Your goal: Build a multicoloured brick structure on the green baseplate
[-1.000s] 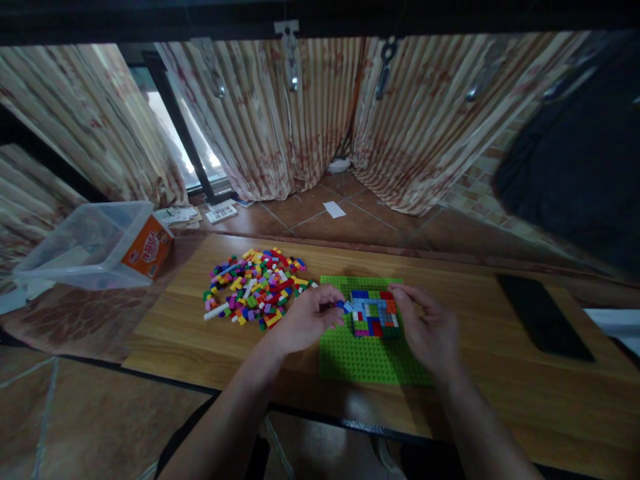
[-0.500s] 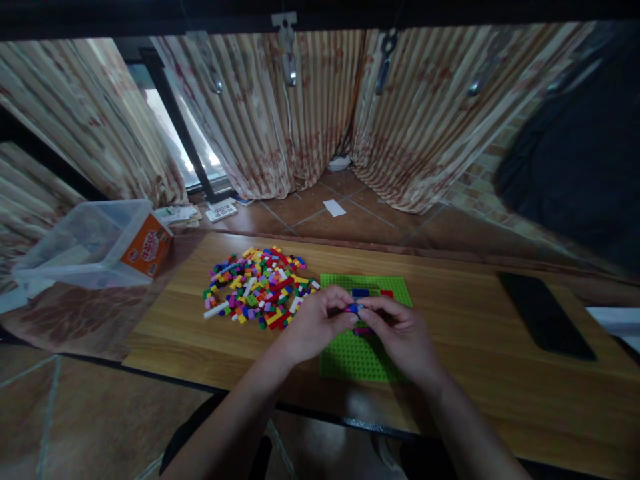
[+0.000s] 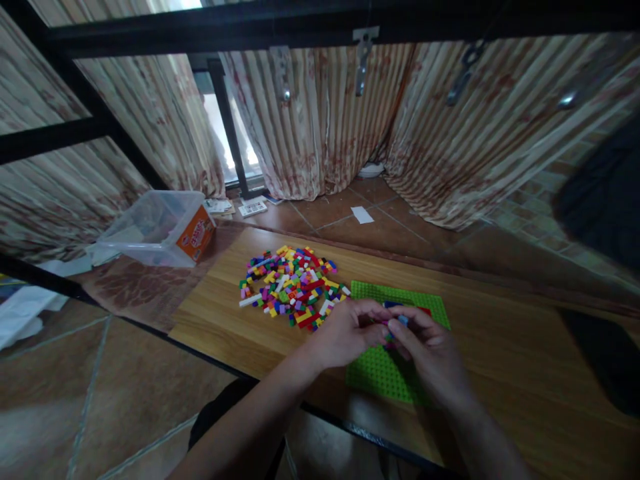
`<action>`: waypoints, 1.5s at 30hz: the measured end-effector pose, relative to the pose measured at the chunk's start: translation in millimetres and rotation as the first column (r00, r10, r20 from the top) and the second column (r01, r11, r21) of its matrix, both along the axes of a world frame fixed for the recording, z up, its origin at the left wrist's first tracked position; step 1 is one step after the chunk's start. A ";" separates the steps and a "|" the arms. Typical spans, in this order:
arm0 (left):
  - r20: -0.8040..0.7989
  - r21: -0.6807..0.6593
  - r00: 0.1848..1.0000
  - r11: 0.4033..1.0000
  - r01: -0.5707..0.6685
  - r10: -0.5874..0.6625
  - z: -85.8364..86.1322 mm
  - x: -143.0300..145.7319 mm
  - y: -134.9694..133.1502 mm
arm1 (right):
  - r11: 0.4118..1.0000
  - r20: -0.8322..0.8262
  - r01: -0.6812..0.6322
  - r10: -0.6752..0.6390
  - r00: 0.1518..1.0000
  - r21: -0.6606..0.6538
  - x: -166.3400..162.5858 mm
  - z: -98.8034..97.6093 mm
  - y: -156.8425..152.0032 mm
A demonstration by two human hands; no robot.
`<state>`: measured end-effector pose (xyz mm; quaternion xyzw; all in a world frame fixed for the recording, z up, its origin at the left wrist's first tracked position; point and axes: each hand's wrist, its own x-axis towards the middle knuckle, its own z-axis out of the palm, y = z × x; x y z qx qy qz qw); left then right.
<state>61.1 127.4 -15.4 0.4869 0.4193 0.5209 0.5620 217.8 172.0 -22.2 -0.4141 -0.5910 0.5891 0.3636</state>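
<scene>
Here both hands meet over the green baseplate (image 3: 395, 373), which lies flat on the wooden table (image 3: 500, 373). The left hand (image 3: 347, 333) comes in from the left, its fingers curled and its fingertips pinched together at the spot where the two hands touch. The right hand (image 3: 430, 353) faces it, thumb and forefinger closed on a small blue brick (image 3: 403, 321) that shows just above its fingertips. Whether the left fingers also grip that brick, or another piece, cannot be told, since the hands hide the spot between them.

Under and behind the hands sits a low block of joined bricks (image 3: 400, 307) on the baseplate; only a strip of blue and red shows past the knuckles, and the rest is covered. The blue brick is held just above this block, near the far half of the plate.

Just left of the baseplate lies a loose pile of small bricks (image 3: 293, 290) in many colours, spread on the table and near the left hand. Farther left, off the table on a patterned surface, stands a clear plastic box (image 3: 155, 227) with an orange label. A dark flat object (image 3: 605, 357) lies on the table well apart to the right. Striped curtains (image 3: 325, 127) hang behind, above a tiled floor (image 3: 75, 393).
</scene>
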 end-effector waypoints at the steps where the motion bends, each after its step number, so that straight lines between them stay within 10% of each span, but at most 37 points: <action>1: 0.006 -0.008 1.000 0.999 -0.031 0.031 -1.0 2.2 0.3 | 1.000 0.005 0.016 -0.016 1.000 0.005 -0.9 -0.5 -0.3; 24: 0.208 -0.164 0.973 0.984 -0.068 0.102 5.1 -1.6 0.9 | 0.894 -0.339 0.041 -0.212 0.916 -0.447 -20.9 14.5 -10.3; 37: 0.059 0.036 0.989 0.990 -0.135 0.132 17.0 -10.2 -5.4 | 0.834 -0.345 -0.087 -0.128 0.930 -0.545 -31.9 18.2 -24.5; 45: 0.100 0.018 0.695 0.698 -0.716 0.712 34.8 -75.2 -0.3 | 0.889 -0.185 -0.067 -0.021 0.983 -0.453 -53.3 13.0 -20.1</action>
